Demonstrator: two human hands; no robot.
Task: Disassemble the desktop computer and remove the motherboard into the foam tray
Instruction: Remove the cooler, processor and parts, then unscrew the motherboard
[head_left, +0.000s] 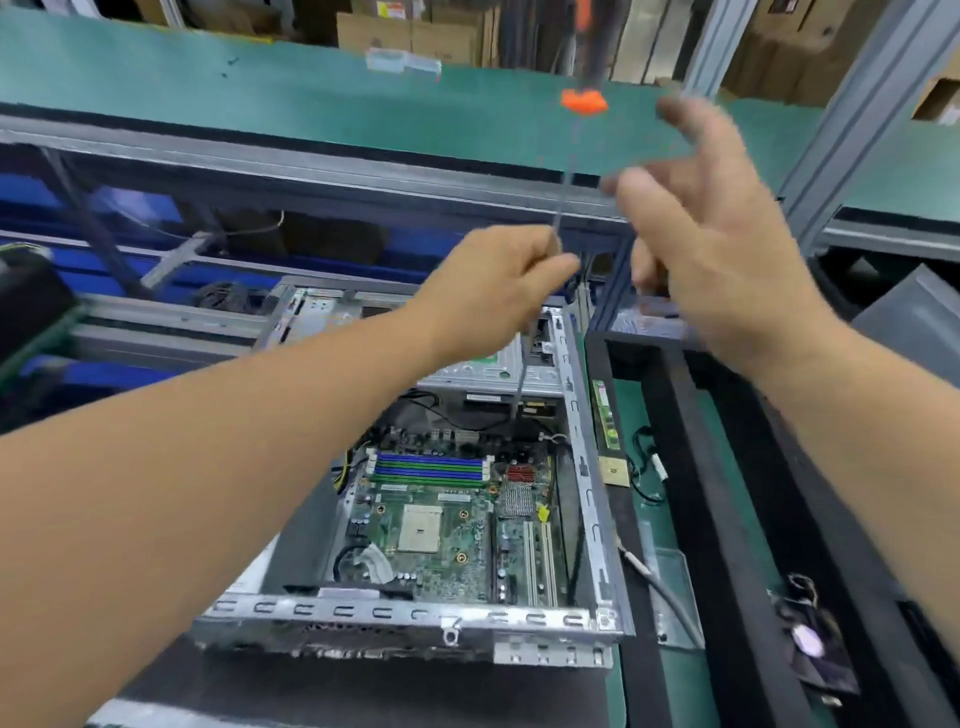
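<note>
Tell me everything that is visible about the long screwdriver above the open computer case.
The screwdriver has a very long, thin grey metal shaft and an orange collar beneath a dark handle, which the top edge of the picture cuts off. It stands nearly upright, slightly tilted. The left hand pinches the shaft at about its middle. The right hand, fingers spread, is beside it without holding it. The tip points down into the computer case, near the far edge of the motherboard; whether it touches anything is unclear.

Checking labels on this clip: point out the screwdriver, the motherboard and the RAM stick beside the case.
screwdriver (565, 182), head view, on its shaft
motherboard (457, 540), head view, on bare green board
RAM stick (605, 415), head view, mid-length
</note>
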